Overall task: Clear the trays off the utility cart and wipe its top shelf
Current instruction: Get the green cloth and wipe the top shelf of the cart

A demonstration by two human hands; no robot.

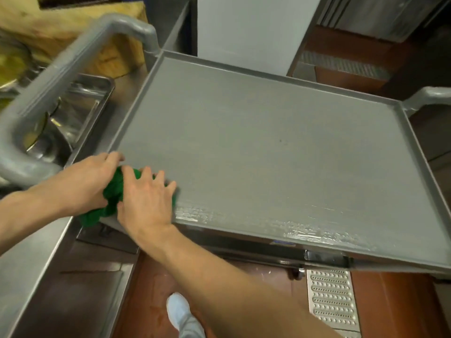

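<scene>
In a kitchen with steel counters, the grey cart's top shelf lies bare of trays, stretching away right of the green cloth bunched at its near-left corner, gripped by the left hand and pressed under the right hand's spread fingers.

The cart's top shelf lies bare from its centre out to twelve and three o'clock, free for a sweeping hand, hemmed only by its low raised rim. At eight o'clock both hands and a bunched green cloth fill the corner. The grey handle arches at ten o'clock, another handle at two.
</scene>
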